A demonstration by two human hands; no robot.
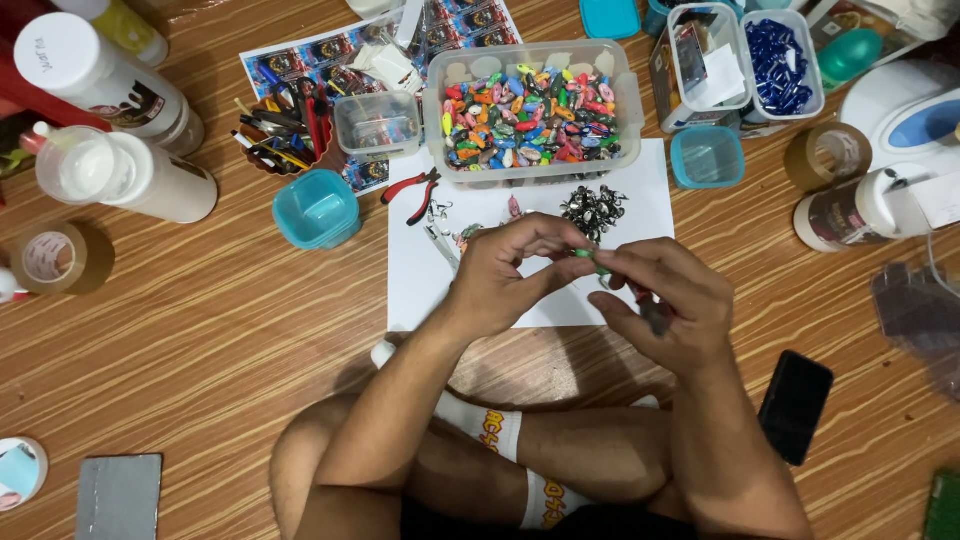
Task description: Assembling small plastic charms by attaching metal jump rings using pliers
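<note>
My left hand and my right hand meet over a white sheet of paper on the wooden floor. Between their fingertips they pinch a small green piece. My right hand also grips a dark tool whose handle shows under the palm. A pile of small dark metal rings lies on the paper just beyond my hands. Behind the paper stands a clear plastic box full of several small colourful pieces.
Red-handled pliers lie at the paper's far left corner. Teal lids, small clear tubs, tape rolls, white bottles, a cup of pens surround the paper. A black phone lies right of my knee.
</note>
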